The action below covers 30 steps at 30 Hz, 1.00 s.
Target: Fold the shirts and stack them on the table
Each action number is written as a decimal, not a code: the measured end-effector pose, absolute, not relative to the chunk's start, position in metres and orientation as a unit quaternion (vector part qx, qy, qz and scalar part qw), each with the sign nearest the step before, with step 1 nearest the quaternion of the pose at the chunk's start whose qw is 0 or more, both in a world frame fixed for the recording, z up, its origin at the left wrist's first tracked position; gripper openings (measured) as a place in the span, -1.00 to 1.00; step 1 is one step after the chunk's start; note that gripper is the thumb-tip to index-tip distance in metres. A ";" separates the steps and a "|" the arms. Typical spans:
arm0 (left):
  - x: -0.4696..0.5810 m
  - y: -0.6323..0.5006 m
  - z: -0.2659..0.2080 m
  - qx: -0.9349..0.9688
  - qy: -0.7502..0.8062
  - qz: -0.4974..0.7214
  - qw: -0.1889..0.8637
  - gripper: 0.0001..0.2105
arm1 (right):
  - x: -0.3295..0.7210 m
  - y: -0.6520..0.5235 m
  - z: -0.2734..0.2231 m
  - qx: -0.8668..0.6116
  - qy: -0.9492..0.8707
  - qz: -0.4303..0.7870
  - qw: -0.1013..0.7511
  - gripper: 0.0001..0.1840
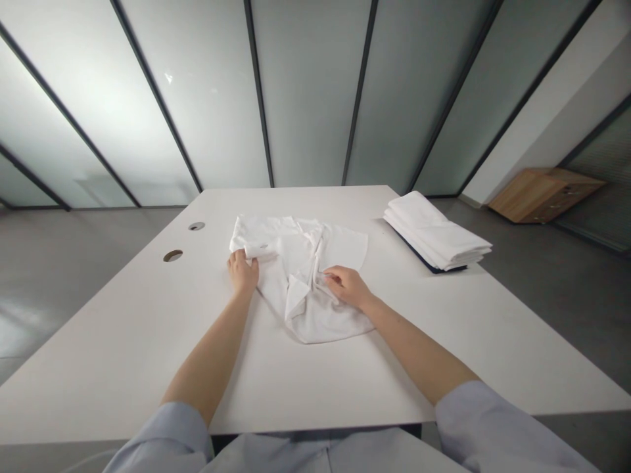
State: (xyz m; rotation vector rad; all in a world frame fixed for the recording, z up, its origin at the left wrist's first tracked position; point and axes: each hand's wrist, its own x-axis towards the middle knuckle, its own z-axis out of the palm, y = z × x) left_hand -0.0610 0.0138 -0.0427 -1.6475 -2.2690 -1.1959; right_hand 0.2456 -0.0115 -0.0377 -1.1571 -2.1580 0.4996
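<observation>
Fingers of the left hand (242, 272) are closed on the rolled left edge of a white garment (340, 322), thumb on the near side of the fold. Those of the right hand (348, 286) are bent inward and touch the cloth right of its middle; whether they pinch any of it, I cannot tell.

The garment lies crumpled on the white table (305, 394), between and under both sets of fingers. Its longest line runs aslant, from the corner just beyond the left fingers to the rounded one nearer the wearer, beside the right wrist. A squarish flap spreads beyond the right fingers, pointing far right, and a ridge of creases runs away just left of them. Which end is the collar, the folds do not show.

Well right of the right fingers, and farther off, a stack of folded white cloths (434, 230) sits on a dark folded cloth (434, 269), its long axis slanting from far left to near right. Left of the left fingers are an open cable hole (173, 255) and, beyond it, a cable grommet (196, 226).
</observation>
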 end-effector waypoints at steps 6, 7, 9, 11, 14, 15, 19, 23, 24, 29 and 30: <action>-0.034 0.001 -0.021 -0.603 -0.642 -0.455 0.129 -0.80 | 0.275 0.017 -0.054 -0.505 -0.810 0.072 0.289 -0.59; -0.023 -0.004 -0.017 -0.638 -0.631 -0.428 0.109 -0.77 | 0.277 0.019 -0.057 -0.522 -0.813 0.072 0.248 -0.56; 0.002 -0.014 -0.011 -0.718 -0.622 -0.310 0.042 -0.73 | 0.277 0.021 -0.061 -0.556 -0.811 0.070 0.168 -0.49; 0.023 -0.024 -0.010 -0.759 -0.630 -0.163 -0.022 -0.61 | 0.275 0.020 -0.060 -0.583 -0.801 0.062 0.117 -0.45; 0.039 -0.033 -0.012 -0.755 -0.653 -0.040 -0.049 -0.42 | 0.274 0.017 -0.054 -0.625 -0.775 0.048 0.084 -0.43; 0.039 -0.034 -0.013 -0.752 -0.656 -0.023 -0.051 -0.38 | 0.275 0.016 -0.050 -0.640 -0.763 0.043 0.079 -0.44; 0.017 -0.021 -0.012 -0.768 -0.637 0.018 -0.062 -0.39 | 0.274 0.010 -0.037 -0.667 -0.741 0.021 0.073 -0.52; -0.013 0.004 -0.001 -0.748 -0.660 0.050 -0.056 -0.44 | 0.255 -0.006 -0.030 -0.612 -0.784 0.022 0.100 -0.58; -0.017 0.009 0.002 -0.730 -0.682 0.038 -0.029 -0.45 | 0.247 -0.012 -0.030 -0.568 -0.813 0.042 0.117 -0.59; -0.003 0.013 0.005 -0.706 -0.706 -0.058 0.016 -0.38 | 0.214 -0.033 -0.035 -0.275 -0.907 0.194 0.254 -0.64; 0.002 0.011 0.000 -0.708 -0.704 -0.049 -0.020 -0.33 | 0.214 -0.032 -0.036 -0.266 -0.898 0.198 0.291 -0.65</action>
